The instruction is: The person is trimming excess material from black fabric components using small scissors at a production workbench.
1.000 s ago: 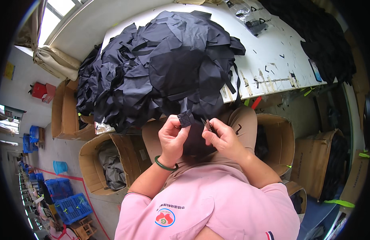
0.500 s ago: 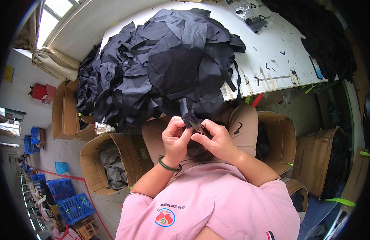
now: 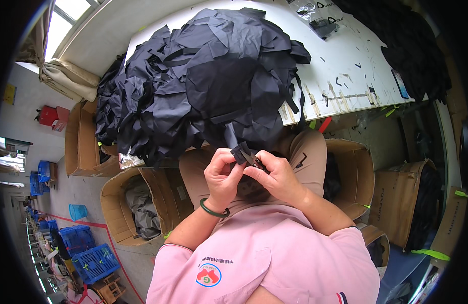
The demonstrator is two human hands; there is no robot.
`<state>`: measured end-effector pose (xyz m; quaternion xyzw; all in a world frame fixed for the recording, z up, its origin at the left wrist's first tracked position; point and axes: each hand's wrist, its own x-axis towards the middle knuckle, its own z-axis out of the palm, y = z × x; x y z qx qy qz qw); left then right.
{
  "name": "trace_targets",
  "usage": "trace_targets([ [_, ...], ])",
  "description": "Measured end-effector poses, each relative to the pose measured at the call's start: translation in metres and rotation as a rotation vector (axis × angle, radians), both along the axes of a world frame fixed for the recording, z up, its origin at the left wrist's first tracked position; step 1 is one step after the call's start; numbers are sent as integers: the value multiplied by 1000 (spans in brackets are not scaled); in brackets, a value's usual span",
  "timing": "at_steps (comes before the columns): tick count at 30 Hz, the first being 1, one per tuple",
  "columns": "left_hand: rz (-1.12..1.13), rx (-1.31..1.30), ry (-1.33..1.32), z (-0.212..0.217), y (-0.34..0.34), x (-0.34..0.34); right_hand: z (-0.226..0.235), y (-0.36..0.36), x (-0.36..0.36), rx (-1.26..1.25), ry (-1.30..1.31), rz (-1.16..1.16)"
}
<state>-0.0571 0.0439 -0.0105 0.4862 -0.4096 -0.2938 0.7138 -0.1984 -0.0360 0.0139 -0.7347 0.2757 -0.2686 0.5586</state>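
A large heap of black fabric pieces (image 3: 213, 86) covers the near left of the table and hangs over its front edge. My left hand (image 3: 223, 175), with a dark green bangle on its wrist, pinches the end of a black fabric strip (image 3: 231, 136) that comes down from the heap. Close against it, my right hand (image 3: 277, 177) is closed round small metal thread snips (image 3: 252, 159), mostly covered by the fingers. Their blades lie at the fabric end; whether they touch it I cannot tell.
The white tabletop (image 3: 345, 66) bears small black scraps and a clear plastic bag (image 3: 317, 20). More black fabric (image 3: 416, 55) lies far right. Open cardboard boxes stand on both sides of my legs, one (image 3: 117, 202) with grey fabric inside. Blue crates (image 3: 94, 263) stand lower left.
The fabric end between my hands has turned a little, and the snips have shifted slightly with my right fingers. Both hands stay in nearly the same place; the heap looks the same.
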Motion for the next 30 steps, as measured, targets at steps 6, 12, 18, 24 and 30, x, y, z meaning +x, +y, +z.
trace_targets([
  [6, 19, 8, -38, -5, 2, 1, 3, 4, 0, 44, -10, 9],
  [12, 15, 12, -72, -2, 2, -1, 0, 5, -1, 5, 0, -13],
  [18, 12, 16, -52, -3, 2, -2, -5, 5, -3, -19, -10, -35],
  [24, -70, 33, -52, -5, 6, -1, 0, 4, -3, -33, -10, -44],
  [30, -138, 54, -37, 0, 6, 3, 0, 4, -9, -20, -11, -73],
])
